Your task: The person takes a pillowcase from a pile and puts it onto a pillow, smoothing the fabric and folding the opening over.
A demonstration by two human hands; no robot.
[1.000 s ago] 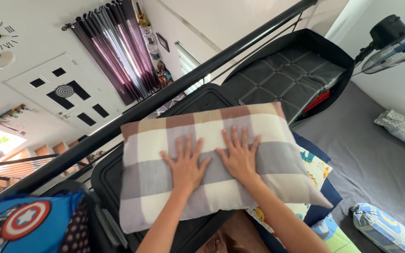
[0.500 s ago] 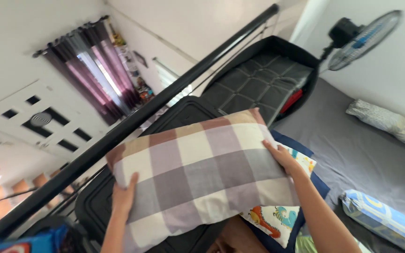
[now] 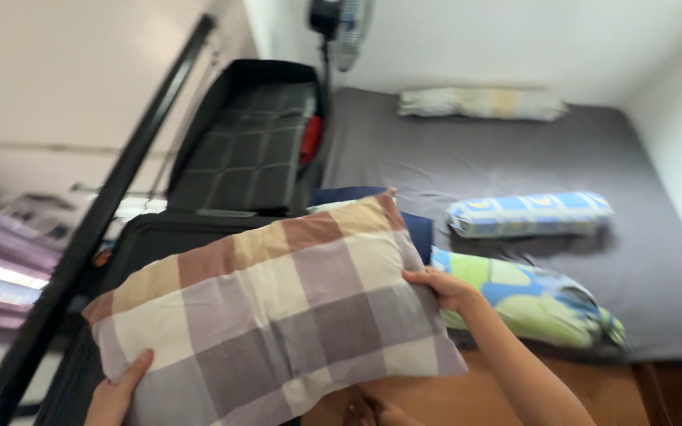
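Grey mattress [image 3: 515,158] spreads beyond and to the right of the right hand. Open black suitcase [image 3: 238,150] lies ahead of both hands, past the pillow. Checked pillow [image 3: 278,308], brown, cream and grey squares, spans between the two hands, lifted and tilted. Green-and-blue bolster [image 3: 538,296] just right of the right hand; blue-and-white bolster [image 3: 530,214] beyond it. Left hand [image 3: 116,394] grips the pillow's lower left corner, thumb on top. Right hand [image 3: 444,288] closed on its right edge.
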